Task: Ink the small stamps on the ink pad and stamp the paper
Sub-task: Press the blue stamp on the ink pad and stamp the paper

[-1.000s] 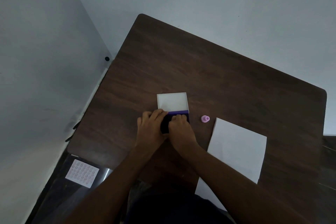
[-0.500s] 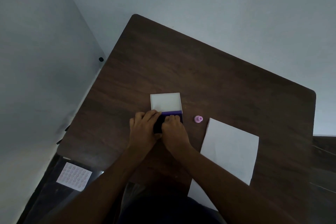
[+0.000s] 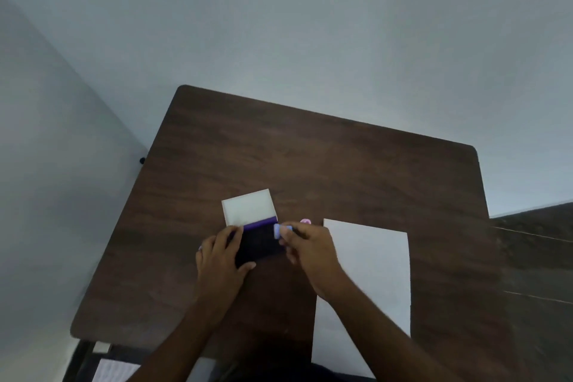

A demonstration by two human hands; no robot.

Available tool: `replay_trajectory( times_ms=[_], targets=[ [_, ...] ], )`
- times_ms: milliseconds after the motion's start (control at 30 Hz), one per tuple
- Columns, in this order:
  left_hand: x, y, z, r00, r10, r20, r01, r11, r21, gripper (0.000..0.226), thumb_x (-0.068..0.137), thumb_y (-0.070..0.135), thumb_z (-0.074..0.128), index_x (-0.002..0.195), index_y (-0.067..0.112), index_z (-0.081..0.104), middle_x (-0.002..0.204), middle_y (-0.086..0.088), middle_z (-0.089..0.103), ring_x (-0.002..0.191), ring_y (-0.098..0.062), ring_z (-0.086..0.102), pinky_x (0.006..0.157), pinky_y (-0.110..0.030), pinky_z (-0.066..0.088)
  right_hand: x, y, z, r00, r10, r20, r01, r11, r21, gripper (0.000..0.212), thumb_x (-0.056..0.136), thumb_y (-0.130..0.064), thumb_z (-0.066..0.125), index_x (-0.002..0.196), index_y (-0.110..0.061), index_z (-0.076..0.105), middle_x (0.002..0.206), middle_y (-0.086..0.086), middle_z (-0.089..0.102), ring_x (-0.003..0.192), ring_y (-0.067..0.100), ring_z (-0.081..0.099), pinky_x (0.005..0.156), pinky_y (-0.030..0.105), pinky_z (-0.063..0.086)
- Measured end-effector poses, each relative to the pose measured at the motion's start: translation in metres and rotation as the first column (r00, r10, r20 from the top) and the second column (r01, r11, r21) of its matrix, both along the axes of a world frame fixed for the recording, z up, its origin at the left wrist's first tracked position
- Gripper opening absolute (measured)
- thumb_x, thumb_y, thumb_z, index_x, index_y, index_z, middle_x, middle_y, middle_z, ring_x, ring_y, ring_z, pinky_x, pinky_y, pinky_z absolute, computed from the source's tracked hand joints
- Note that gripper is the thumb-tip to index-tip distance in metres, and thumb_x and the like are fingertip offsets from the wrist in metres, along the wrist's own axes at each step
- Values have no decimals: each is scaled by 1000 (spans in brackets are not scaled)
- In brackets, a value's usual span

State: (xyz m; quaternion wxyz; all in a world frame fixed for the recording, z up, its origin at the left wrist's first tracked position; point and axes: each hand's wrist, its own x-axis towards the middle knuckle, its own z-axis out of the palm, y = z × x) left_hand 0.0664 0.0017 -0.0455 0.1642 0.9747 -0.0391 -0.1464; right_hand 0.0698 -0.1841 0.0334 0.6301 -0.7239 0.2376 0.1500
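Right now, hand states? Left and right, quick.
Left hand: closed on the ink pad, steadying it.
Right hand: fingertips pinching a small stamp at the pad's right edge.

Dark purple ink pad (image 3: 259,245), white lid (image 3: 248,207), pale blue stamp (image 3: 278,231), white paper (image 3: 369,276), brown wood-grain table (image 3: 310,164).
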Motion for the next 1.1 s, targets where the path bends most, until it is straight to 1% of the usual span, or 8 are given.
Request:
replay_trajectory(
  times_ms=[100, 200, 367, 467, 567, 667, 867, 1100],
  targets=[
    [-7, -3, 6, 1000, -11, 16, 11, 1000, 7, 95, 66, 49, 79, 146, 28, 34, 150, -2, 37, 125, -29, 35, 96, -52, 39, -11, -25, 13, 987, -77, -140, 138, 855, 500, 23, 94, -18, 54, 103, -4, 70, 77, 6, 60, 65, 14, 50, 56, 26, 41],
    [-13, -6, 15, 998, -29, 59, 30, 999, -11, 89, 67, 48, 79, 144, 28, 39, 145, 0, 43, 124, -24, 33, 94, -50, 39, -22, -40, 18, 972, -87, -220, 227, 600, 767, 28, 89, -18, 60, 111, -1, 65, 82, 10, 59, 70, 15, 50, 63, 28, 43],
    [-21, -19, 31, 986, -23, 163, 44, 992, -122, 66, 67, 24, 84, 128, 20, 60, 127, -3, 61, 116, -25, 49, 90, -49, 41, -33, -43, 22, 954, -114, -277, 298, 252, 921, 36, 86, -14, 63, 119, 1, 57, 81, 12, 55, 69, 17, 48, 63, 28, 43],
    [-26, -28, 31, 970, -55, 237, 101, 977, -189, 56, 70, 3, 74, 124, 14, 63, 119, -6, 66, 109, -29, 61, 89, -47, 45, -34, -45, 21, 950, -126, -286, 304, 166, 938, 36, 90, -14, 57, 122, 2, 54, 80, 11, 54, 67, 16, 46, 61, 27, 40],
    [-34, -38, 25, 990, -86, 110, 107, 972, -207, 45, 79, 8, 59, 124, 9, 62, 122, -10, 64, 114, -31, 59, 97, -46, 44, -39, -52, 16, 946, -151, -286, 307, 142, 941, 35, 90, -15, 58, 121, 2, 56, 80, 10, 55, 67, 16, 46, 61, 26, 41],
    [-44, -49, 18, 982, -50, -184, -2, 962, -273, 47, 95, 17, 53, 140, 10, 42, 146, -8, 42, 134, -22, 39, 114, -27, 20, -43, -63, 10, 940, -215, -264, 312, 231, 922, 29, 91, -19, 60, 114, -2, 63, 80, 10, 59, 66, 15, 49, 61, 25, 45],
    [-49, -78, 12, 962, -183, -204, 109, 938, -328, 43, 97, 21, 49, 140, 18, 43, 150, 0, 38, 136, -15, 36, 105, -9, 2, -38, -108, -3, 918, -396, -34, 384, 860, 337, 30, 76, -29, 75, 99, -9, 74, 79, 15, 68, 59, 17, 49, 54, 29, 43],
    [-28, -124, -2, 939, -300, -169, 264, 943, -205, 55, 97, 49, 34, 148, 29, 27, 154, 11, 31, 138, -8, 33, 108, -16, 0, -27, -127, -39, 933, -350, 86, 360, 894, -268, 26, 74, -30, 78, 95, -17, 73, 81, -2, 74, 66, 11, 65, 61, 19, 53]
  ],
)
